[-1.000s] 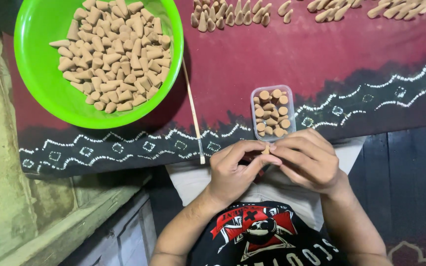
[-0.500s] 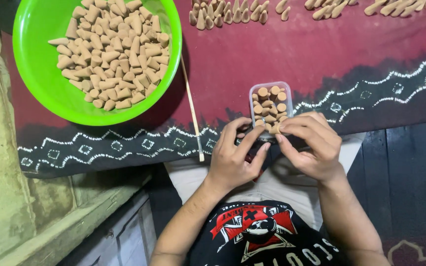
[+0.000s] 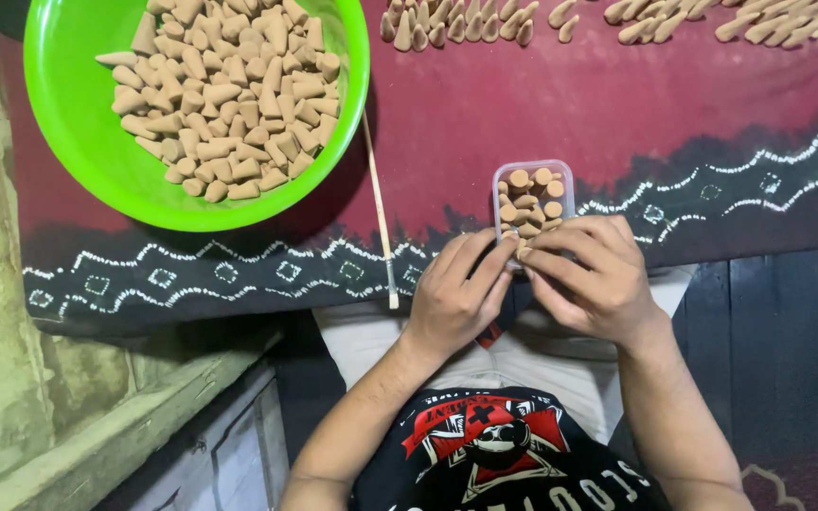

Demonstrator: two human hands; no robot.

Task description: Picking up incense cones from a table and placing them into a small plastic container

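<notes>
Both hands pinch cones at near edge of small clear box.
Left hand [image 3: 456, 298] & right hand [image 3: 587, 279] grip cones at box [image 3: 534, 201] rim, on red cloth [image 3: 617, 114] right of green bowl [image 3: 82, 132]. Risk: box is full, so a nudge w/ fingers could tip it off cloth edge, or knock the thin stick [image 3: 379, 203].

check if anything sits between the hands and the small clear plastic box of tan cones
Nothing visible does. The left hand and right hand meet at the near edge of the small clear plastic box of tan cones, fingertips touching it. The thin wooden stick lies off to the left.
</notes>
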